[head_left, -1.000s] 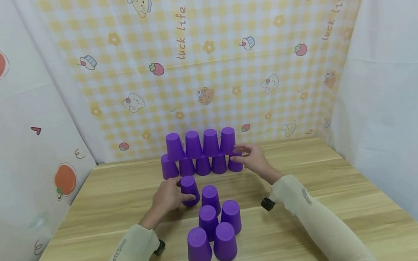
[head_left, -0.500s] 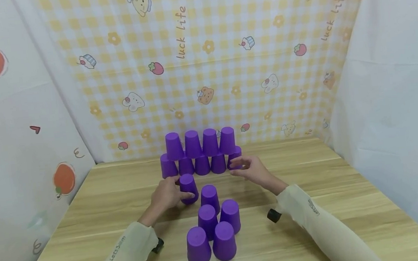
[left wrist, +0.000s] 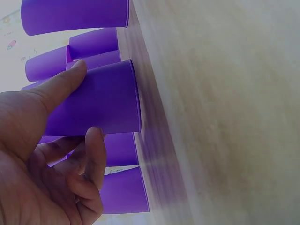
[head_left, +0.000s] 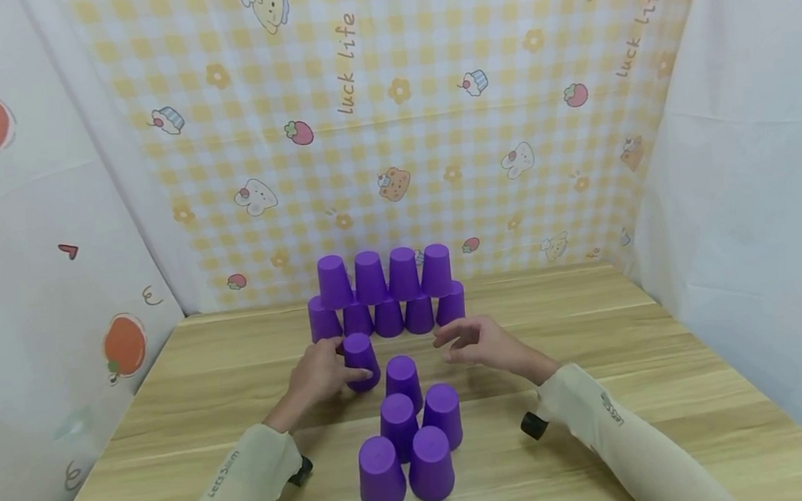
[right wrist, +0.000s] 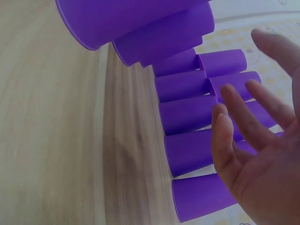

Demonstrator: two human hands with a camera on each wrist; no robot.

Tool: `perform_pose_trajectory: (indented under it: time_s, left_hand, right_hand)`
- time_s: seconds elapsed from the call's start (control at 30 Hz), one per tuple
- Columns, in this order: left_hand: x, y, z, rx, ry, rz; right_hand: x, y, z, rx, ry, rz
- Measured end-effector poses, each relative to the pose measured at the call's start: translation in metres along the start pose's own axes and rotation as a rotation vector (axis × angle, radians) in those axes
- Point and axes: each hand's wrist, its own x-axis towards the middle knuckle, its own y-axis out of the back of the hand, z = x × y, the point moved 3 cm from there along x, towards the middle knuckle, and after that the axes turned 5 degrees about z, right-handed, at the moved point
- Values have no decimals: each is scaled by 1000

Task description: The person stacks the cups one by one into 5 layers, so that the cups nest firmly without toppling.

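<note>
My left hand (head_left: 319, 375) pinches an upside-down purple cup (head_left: 361, 361) between thumb and fingers. In the left wrist view the thumb lies along one side of that cup (left wrist: 108, 101) and fingers touch the other. My right hand (head_left: 484, 345) holds nothing; its fingers are loosely bent in the air, in front of the right end of a two-tier cup wall. That wall has a lower row of several purple cups (head_left: 389, 319) and an upper row of several more (head_left: 403, 274), all upside down, each upper cup bridging two below.
Several loose purple cups stand upside down nearer the person: one (head_left: 403, 381) just right of the held cup, others (head_left: 382, 475) toward the front. They rest on a wooden table (head_left: 588, 425). A patterned cloth (head_left: 405, 139) hangs behind the cup wall.
My right hand has drawn away from the right end of the cup wall, toward the person. My left hand keeps its grip on its cup, which has barely shifted.
</note>
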Motion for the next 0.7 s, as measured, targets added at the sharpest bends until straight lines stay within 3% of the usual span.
perform_pose_trajectory:
  time_s: [0.17,0.33,0.47,0.7]
  left_hand:
    - [2,1,0,-22,-9,-3]
    - [4,5,3,-72,-40,-9]
    - [6,13,7,-55,-71,34]
    - [10,27,13,-45,-91,58]
  right_hand:
    - [-2,-3,1,60,67,-96]
    - [-4,-3,0,69,94,-140]
    - [-4,-3,0,71,119,-178]
    - [-6,-6,2,110,91,-251]
